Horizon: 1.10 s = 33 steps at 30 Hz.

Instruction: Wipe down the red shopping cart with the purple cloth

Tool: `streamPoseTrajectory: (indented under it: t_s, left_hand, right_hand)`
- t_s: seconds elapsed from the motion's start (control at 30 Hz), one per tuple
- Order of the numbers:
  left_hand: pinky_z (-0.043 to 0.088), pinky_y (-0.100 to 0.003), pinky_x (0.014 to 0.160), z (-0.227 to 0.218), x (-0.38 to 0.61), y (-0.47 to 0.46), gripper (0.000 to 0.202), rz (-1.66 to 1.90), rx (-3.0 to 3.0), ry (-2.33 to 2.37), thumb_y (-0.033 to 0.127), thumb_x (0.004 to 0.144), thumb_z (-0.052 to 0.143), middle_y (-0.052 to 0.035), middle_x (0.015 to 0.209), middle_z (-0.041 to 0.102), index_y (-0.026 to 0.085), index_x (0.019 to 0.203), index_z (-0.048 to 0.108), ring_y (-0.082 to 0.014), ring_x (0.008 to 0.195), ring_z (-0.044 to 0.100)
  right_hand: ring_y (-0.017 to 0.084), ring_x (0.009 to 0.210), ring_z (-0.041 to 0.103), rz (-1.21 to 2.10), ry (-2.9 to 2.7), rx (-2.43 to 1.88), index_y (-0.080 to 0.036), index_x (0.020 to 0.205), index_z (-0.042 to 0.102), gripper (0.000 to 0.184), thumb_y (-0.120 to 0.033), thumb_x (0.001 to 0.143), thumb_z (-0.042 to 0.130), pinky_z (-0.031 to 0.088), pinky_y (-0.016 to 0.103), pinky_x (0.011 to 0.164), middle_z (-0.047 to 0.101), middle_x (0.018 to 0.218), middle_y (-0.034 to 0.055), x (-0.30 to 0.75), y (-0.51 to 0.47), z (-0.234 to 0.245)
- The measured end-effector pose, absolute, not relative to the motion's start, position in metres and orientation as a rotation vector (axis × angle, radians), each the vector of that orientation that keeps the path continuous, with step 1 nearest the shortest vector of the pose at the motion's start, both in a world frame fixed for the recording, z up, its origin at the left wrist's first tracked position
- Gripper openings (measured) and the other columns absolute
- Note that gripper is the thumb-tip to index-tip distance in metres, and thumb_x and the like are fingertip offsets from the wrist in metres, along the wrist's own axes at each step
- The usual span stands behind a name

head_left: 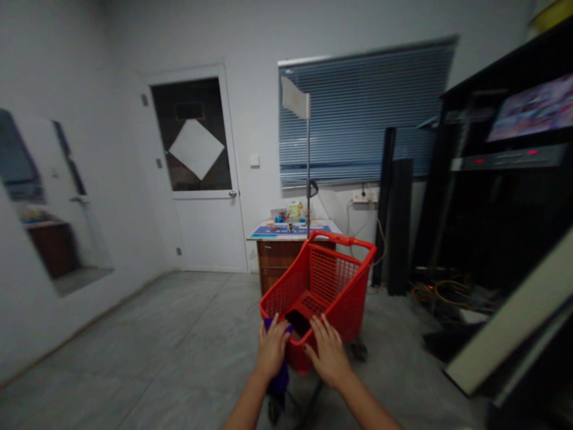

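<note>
A red plastic shopping cart (362, 286) with grid sides and dark wheels stands on the floor in front of me. My left hand (271, 349) is at the near left of its rim, fingers curled over a purple cloth (279, 382) that hangs down outside. The fingers of my right hand (329, 352) are stretched out and resting on the near right rim. Inside the basket, close to my hands, shows a dark rectangular patch (298, 322); whether it is an object or a gap I cannot tell. Both palms are hidden.
Behind the cart is a brown drawer cabinet (280, 255) with small items on top and a pole with a pale flag (295, 98). Cables (452, 292), a leaning board (514, 316) and a dark rack lie right. A white door (208, 233) is at the back left.
</note>
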<state>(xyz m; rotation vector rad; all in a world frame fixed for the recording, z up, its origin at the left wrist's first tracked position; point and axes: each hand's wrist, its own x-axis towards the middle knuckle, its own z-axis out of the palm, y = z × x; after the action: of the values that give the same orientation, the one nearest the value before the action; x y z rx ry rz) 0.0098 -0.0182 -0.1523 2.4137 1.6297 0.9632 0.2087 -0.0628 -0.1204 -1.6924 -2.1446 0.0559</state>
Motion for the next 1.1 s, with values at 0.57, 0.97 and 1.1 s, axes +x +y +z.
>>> streamPoseTrajectory:
  t_s: [0.57, 0.97, 1.1]
  left_hand:
    - [0.01, -0.062, 0.114, -0.145, 0.013, -0.029, 0.039, 0.96, 2.372, 1.739, 0.018, 0.095, 0.037, -0.0043, 0.134, 0.059, 0.029, 0.127, 0.057, -0.0227, 0.132, 0.045]
    - [0.022, -0.062, 0.111, -0.153, 0.034, -0.015, 0.038, 1.148, 2.221, 1.944, 0.022, 0.096, 0.034, -0.0092, 0.123, 0.066, 0.022, 0.12, 0.063, -0.0267, 0.121, 0.055]
    - [0.017, -0.059, 0.114, -0.151, 0.018, -0.022, 0.038, 1.066, 2.367, 1.853, 0.021, 0.094, 0.04, -0.0073, 0.128, 0.063, 0.025, 0.127, 0.058, -0.026, 0.126, 0.051]
  right_hand:
    - [0.021, 0.145, 0.012, 0.118, -2.245, -1.73, -0.026, 0.147, 0.031, 0.062, -0.057, 0.094, 0.026, 0.009, 0.043, 0.116, 0.021, 0.156, 0.0006, 0.221, -0.039, -0.097]
    - [0.025, 0.145, 0.007, 0.123, -2.173, -1.769, -0.028, 0.148, 0.03, 0.065, -0.062, 0.092, 0.028, 0.015, 0.045, 0.114, 0.019, 0.157, 0.0001, 0.194, -0.04, -0.106]
    - [0.025, 0.145, 0.01, 0.111, -2.183, -1.75, -0.03, 0.147, 0.032, 0.061, -0.059, 0.093, 0.028, 0.016, 0.045, 0.114, 0.021, 0.157, -0.0014, 0.198, -0.045, -0.105]
